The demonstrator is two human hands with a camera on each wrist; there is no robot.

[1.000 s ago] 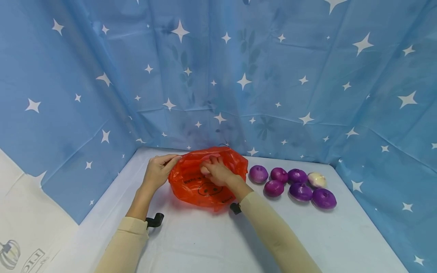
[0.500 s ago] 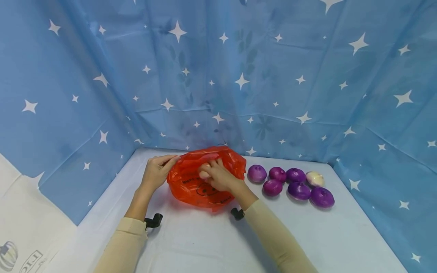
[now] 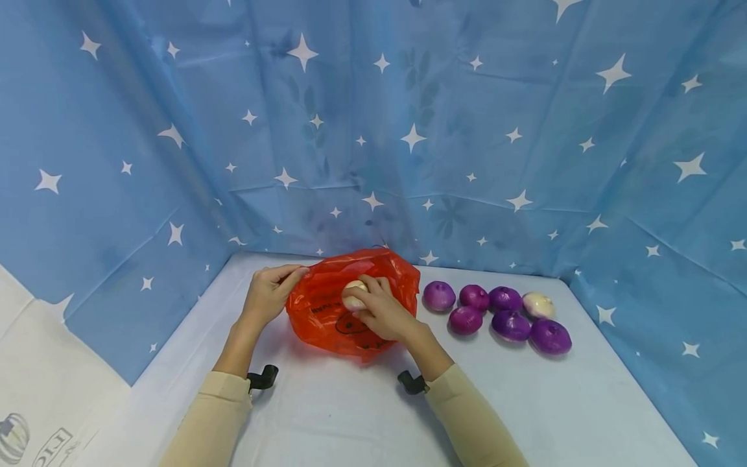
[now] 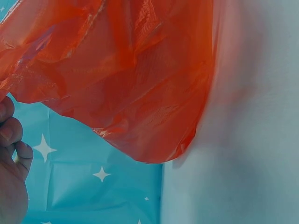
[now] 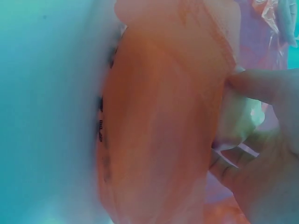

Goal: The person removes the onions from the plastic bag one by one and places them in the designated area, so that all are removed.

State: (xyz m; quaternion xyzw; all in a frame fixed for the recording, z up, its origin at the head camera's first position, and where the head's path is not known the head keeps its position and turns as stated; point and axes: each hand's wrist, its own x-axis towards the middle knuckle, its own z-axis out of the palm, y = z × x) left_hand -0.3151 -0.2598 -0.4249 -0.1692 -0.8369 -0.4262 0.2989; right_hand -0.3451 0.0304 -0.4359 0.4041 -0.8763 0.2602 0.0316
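Note:
An orange-red plastic bag (image 3: 321, 324) with black print stands on the white table, its mouth facing me. With thumb and fingers, my left hand (image 3: 270, 295) pinches the bag's left rim. In the left wrist view, the curled fingers of that hand (image 4: 13, 154) show at the left edge beside the bag (image 4: 140, 93). My right hand (image 3: 382, 311) grips a pale white onion (image 3: 353, 296) within the bag's mouth. The right wrist view has the onion (image 5: 240, 116) between the thumb and fingers, partly covered by the bag's side (image 5: 159, 121). The bag's bottom is hidden.
Right of the bag lie several purple onions (image 3: 511, 325) and one white onion (image 3: 539, 305) in a loose group. A blue star-patterned curtain (image 3: 496, 162) stands behind and beside the white table (image 3: 332, 421). Black wrist mounts (image 3: 264, 377) jut from the sleeves.
My right hand has drawn slightly back toward me and to the right, and the white onion in it now shows more. The left hand keeps its hold on the bag's rim.

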